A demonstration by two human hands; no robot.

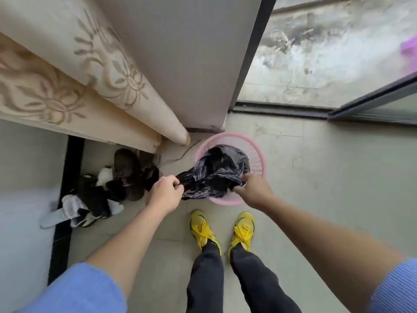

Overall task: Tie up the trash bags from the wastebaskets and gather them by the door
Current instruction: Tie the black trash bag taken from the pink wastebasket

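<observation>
A black trash bag (216, 170) sits in a pink plastic wastebasket (257, 163) on the floor just ahead of my feet. My left hand (165, 192) grips a gathered end of the bag, pulled out over the basket's left rim. My right hand (253, 188) pinches the bag's edge at the near right side of the basket. The bag's contents are hidden under the crumpled plastic.
A pile of shoes and slippers (108, 186) lies left of the basket beside a black frame. Patterned beige curtains (79, 75) hang at the upper left. A sliding door track (282, 108) and a balcony floor lie beyond. My yellow shoes (222, 229) stand behind the basket.
</observation>
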